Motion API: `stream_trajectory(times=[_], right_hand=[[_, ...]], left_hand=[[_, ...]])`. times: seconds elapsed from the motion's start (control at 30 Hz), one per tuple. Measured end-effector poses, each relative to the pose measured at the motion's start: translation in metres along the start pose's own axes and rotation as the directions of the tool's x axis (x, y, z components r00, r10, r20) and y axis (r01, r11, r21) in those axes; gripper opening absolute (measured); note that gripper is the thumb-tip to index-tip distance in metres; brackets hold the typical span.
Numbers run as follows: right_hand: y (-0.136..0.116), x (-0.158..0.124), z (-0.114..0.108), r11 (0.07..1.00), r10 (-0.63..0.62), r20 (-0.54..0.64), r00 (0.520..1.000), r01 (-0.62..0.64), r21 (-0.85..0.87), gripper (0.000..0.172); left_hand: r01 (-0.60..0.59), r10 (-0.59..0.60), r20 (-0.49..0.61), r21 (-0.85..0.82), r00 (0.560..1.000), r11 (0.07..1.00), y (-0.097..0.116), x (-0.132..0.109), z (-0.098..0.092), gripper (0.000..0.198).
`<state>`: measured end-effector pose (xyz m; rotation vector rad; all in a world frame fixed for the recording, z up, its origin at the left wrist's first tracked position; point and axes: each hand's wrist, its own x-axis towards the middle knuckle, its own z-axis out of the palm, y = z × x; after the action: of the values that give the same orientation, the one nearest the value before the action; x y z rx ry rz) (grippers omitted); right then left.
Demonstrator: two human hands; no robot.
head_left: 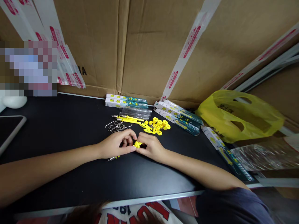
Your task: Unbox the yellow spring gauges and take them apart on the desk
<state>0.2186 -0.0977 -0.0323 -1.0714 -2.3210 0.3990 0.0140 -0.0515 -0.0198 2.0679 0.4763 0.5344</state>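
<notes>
Small yellow plastic parts [137,144] are pinched between my two hands above the near middle of the black table; their exact shape is partly covered by fingers. My left hand [120,143] is closed, thumb and forefinger at the parts' left side. From the right, my right hand [150,144] grips them with its thumb and curled fingers. A metal-tipped rod [113,158] pokes out from beneath my left hand. Just beyond lie bent wire hooks [118,126], yellow rods with metal ends [130,119], and a pile of yellow caps and rings [158,123].
Clear plastic tubes [136,113] lie behind the rods. Printed narrow boxes [126,101] sit at the back, with more boxes [178,117] to their right. A yellow plastic bag [240,115] stands at right. A white-edged device [11,132] rests at left. Cardboard [149,56] walls the back.
</notes>
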Motion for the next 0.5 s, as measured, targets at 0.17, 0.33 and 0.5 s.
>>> stream_trajectory(times=[0.17,0.33,0.5], right_hand=[[-0.0002,0.0002,0.0,1.0,0.018,0.01,1.0,-0.018,0.017,0.025],[-0.0002,0.0002,0.0002,0.999,0.014,0.024,1.0,-0.015,0.034,0.024],[-0.002,0.001,0.0003,1.0,0.005,0.024,1.0,-0.005,0.017,0.022]], left_hand=[[0.013,-0.014,0.023,0.053,1.0,0.998,0.0008,-0.0005,0.0008,0.028],[0.003,-0.004,0.006,0.249,1.0,0.969,0.0036,-0.0019,0.002,0.027],[-0.033,0.04,-0.014,0.349,0.999,0.937,0.0016,-0.0039,0.0032,0.022]])
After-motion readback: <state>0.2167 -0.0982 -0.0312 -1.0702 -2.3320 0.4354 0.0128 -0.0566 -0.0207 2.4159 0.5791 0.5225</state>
